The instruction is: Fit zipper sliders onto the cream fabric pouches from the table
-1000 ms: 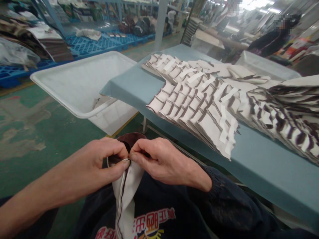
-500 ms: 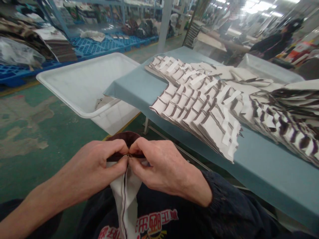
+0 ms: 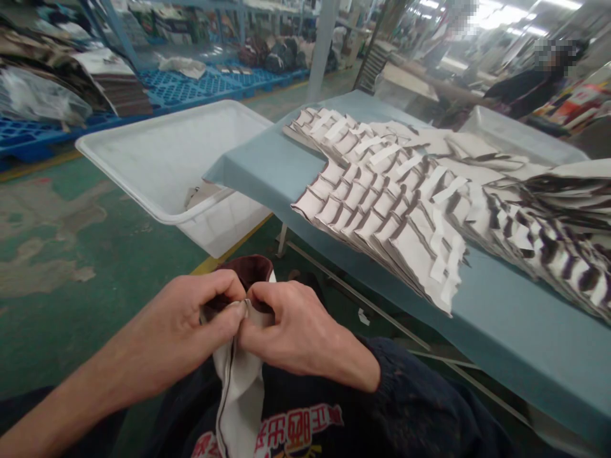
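Note:
Close in front of my body I hold a white fabric piece [image 3: 242,394] with a dark brown inner side and a dark seam running down its length. My left hand [image 3: 205,318] pinches its upper edge between thumb and forefinger. Right beside it, my right hand [image 3: 291,324] pinches the same edge, with the thumbs almost touching. Above my fingers the brown part curves round in an open loop. Below them the white cloth hangs down over my dark printed top. What lies between the fingertips is hidden.
On a blue-covered table [image 3: 515,318] lie overlapping rows of white, dark-edged fabric pieces [image 3: 363,197]. A white plastic bin [image 3: 143,165] stands at the table's left end. Blue pallets [image 3: 191,89] carry stacked goods behind. A person in dark clothes [image 3: 529,89] is at the far right.
Both hands keep their pinch, and the right has shifted slightly left and down. More of the brown loop stands up above the fingers. The view has moved a little.

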A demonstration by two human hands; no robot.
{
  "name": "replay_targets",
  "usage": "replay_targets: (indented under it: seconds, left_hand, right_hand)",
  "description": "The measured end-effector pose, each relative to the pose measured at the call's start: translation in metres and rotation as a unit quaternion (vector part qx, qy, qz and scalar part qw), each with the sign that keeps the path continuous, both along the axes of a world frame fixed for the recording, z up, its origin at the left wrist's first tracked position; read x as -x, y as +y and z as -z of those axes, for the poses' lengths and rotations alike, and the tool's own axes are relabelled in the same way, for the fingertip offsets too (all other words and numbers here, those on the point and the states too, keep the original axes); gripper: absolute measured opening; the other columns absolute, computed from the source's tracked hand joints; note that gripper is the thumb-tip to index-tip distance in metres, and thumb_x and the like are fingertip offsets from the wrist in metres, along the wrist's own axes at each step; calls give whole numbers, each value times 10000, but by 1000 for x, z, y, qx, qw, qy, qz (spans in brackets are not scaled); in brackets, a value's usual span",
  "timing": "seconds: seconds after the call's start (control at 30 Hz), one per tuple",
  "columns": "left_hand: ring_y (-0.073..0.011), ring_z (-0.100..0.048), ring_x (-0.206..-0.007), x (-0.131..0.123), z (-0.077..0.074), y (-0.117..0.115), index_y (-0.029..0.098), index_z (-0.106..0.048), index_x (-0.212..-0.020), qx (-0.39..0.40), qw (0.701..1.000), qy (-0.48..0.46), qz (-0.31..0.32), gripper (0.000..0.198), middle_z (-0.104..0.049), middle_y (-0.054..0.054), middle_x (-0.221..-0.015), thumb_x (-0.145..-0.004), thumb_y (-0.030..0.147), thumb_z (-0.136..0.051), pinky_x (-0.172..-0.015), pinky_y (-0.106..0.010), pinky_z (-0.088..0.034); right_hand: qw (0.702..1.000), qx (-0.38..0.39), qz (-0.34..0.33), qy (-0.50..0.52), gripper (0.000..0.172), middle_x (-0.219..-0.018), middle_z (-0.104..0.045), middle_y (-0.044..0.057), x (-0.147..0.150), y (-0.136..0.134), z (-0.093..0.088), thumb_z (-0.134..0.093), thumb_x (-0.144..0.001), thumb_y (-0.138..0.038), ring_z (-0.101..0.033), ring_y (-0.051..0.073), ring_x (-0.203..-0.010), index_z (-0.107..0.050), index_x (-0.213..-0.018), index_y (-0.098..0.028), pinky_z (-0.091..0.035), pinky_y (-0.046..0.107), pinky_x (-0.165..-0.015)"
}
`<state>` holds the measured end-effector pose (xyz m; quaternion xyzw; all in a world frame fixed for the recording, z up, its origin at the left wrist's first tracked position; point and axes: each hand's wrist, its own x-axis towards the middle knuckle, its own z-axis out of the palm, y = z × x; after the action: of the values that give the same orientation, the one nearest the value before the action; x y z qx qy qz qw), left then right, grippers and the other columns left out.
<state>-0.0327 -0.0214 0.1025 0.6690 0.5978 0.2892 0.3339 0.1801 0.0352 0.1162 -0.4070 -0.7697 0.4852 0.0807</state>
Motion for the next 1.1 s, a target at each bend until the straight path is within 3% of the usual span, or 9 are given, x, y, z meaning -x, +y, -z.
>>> replay_targets:
  seconds: [0.17,0.33,0.47,0.7,0.83,0.97,1.1]
  left_hand:
    - [-178,-529,-584,-10,4,6,291,-586,-681,9,998,-1,-67,235,-602,41,-620,-845,454,-622,-537,-279,-395]
    - [-210,-674,-687,4,1,9,249,-767,-802,74,997,-23,10,413,-761,-10,-745,-1024,594,-722,-623,-274,-535]
    - [-216,-698,-689,21,-2,8,250,-818,-828,86,994,6,65,484,-785,-19,-757,-1085,655,-757,-621,-270,-544]
    - [-219,-677,-665,25,-1,9,249,-816,-809,98,990,21,100,432,-779,-24,-736,-1080,566,-708,-597,-285,-497]
    - [-200,-668,-657,19,2,6,247,-806,-824,63,994,26,84,325,-756,0,-730,-1051,454,-700,-610,-279,-494]
    - [-189,-651,-649,15,-3,7,248,-791,-774,40,994,43,92,315,-733,6,-712,-1016,428,-700,-600,-276,-452]
    - [-180,-593,-664,19,-5,8,248,-744,-764,76,990,-9,115,452,-678,17,-714,-1124,520,-721,-608,-270,-443]
  right_hand:
    - [996,-53,18,-64,458,-777,-479,-81,14,-4,9,-866,-967,-275,-396,158,-761,-439,-803,-277,-276,340,-735]
    - [994,45,-25,101,426,-706,-460,-99,-3,8,34,-824,-1037,-391,-418,132,-676,-504,-780,-277,-320,296,-661]
    - [985,15,-63,162,432,-693,-444,-116,-15,15,46,-872,-1017,-408,-389,118,-649,-523,-801,-274,-306,296,-659]
    - [978,-4,-121,170,332,-736,-524,-109,-26,21,37,-881,-1060,-412,-461,118,-658,-614,-932,-262,-326,294,-683]
    - [975,-36,-109,193,354,-754,-568,-87,-30,21,32,-779,-1199,-497,-494,121,-658,-666,-972,-251,-343,298,-699]
    - [969,-106,-113,194,320,-770,-569,-69,-25,21,37,-691,-1231,-414,-508,137,-672,-613,-954,-273,-345,306,-690]
    - [951,-137,-125,245,269,-787,-560,-68,-18,22,48,-649,-1184,-361,-485,137,-656,-528,-952,-297,-376,293,-671]
